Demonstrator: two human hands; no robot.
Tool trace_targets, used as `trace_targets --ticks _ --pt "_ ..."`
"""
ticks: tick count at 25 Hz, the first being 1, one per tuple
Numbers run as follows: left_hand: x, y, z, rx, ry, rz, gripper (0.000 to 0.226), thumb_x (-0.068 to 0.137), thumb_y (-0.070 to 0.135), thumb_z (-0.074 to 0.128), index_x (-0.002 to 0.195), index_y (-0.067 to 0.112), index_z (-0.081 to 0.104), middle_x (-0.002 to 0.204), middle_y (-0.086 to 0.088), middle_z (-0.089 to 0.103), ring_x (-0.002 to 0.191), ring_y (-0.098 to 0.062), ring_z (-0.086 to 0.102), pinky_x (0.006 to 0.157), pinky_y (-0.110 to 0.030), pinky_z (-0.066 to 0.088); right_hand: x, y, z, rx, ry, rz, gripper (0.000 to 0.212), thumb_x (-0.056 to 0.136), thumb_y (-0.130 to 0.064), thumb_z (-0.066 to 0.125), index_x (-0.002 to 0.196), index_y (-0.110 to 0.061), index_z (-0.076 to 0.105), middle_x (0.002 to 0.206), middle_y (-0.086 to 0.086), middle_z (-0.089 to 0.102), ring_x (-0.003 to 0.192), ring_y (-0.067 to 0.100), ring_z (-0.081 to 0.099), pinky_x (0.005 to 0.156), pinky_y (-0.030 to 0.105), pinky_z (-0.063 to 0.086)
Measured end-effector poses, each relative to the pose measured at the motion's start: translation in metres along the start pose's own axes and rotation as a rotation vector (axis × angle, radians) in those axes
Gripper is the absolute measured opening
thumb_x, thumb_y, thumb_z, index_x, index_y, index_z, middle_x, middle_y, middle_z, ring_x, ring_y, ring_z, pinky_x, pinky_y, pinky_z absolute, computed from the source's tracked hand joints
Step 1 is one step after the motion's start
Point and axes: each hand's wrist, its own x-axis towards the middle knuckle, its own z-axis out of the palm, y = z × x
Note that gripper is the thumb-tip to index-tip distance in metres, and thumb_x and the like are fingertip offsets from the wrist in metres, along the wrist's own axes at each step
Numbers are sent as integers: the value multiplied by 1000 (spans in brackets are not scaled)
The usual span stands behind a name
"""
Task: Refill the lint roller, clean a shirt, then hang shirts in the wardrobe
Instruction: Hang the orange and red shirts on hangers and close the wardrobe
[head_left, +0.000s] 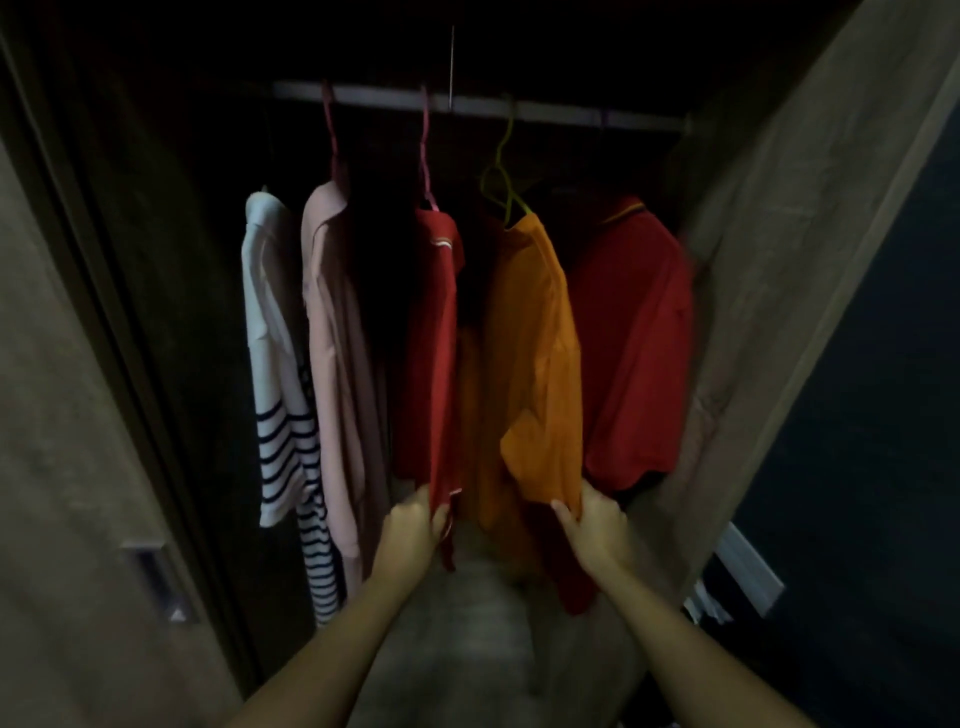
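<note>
Several shirts hang from the rail (561, 113) inside the dark wardrobe. From left to right they are a white shirt with navy stripes (275, 353), a pale pink shirt (337, 364), a red shirt (434, 353) on a pink hanger (425, 150), an orange shirt (540, 364) on a green hanger (501, 171) and a second red shirt (636, 343). My left hand (413, 527) pinches the lower hem of the middle red shirt. My right hand (595, 519) grips the bottom edge of the orange shirt. No lint roller is in view.
The open wardrobe door (78, 467) with a recessed handle (156, 577) stands at the left. Another grey-brown door panel (810, 260) angles in from the right. A white object (748, 569) shows low at the right, beyond that panel.
</note>
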Motion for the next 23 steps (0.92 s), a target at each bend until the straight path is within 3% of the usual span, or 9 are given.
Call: trace_targets --ticks 3,5,11,16,19,23 --pt "-21 -1 0 -25 42 -34 68 89 20 61 144 -2 28 136 -23 49 122 -35 51 99 -37 43 -18 16 2 -20 42 14 43 87 -28 62 123 -7 50 116 9 58 108 25 56 86 30 46" --pt "-38 3 -4 0 60 -54 69 90 20 58 145 -1 22 141 -23 44 127 -34 47 105 -36 38 -36 12 7 -20 86 8 49 87 -27 62 127 -4 47 121 12 55 113 27 51 93 36 45" --pt "-118 -28 -22 146 28 -59 59 92 15 52 143 -2 28 147 -22 35 139 -34 32 113 -34 25 -111 -20 72 7 -79 -122 41 84 -24 62 119 -4 54 113 14 59 107 30 54 89 38 45" --pt "-148 -86 -90 336 115 4 54 89 22 40 135 -6 41 142 -26 41 133 -41 37 107 -49 30 -168 -81 139 -71 -308 -304 51 81 -41 41 116 -7 58 106 12 62 99 32 60 84 40 50" --pt "-140 -113 -142 443 189 44 55 91 14 52 140 -3 34 148 -22 34 139 -35 29 110 -46 28 -177 -134 169 -83 -361 -396 44 82 -34 49 116 -9 57 108 11 61 101 30 58 87 37 49" --pt "-115 -152 -209 675 111 261 57 89 23 38 141 2 33 149 -18 35 139 -26 24 109 -47 29 -170 -197 222 -244 -381 -723 52 65 -41 71 108 -12 66 104 6 68 94 21 66 91 31 47"
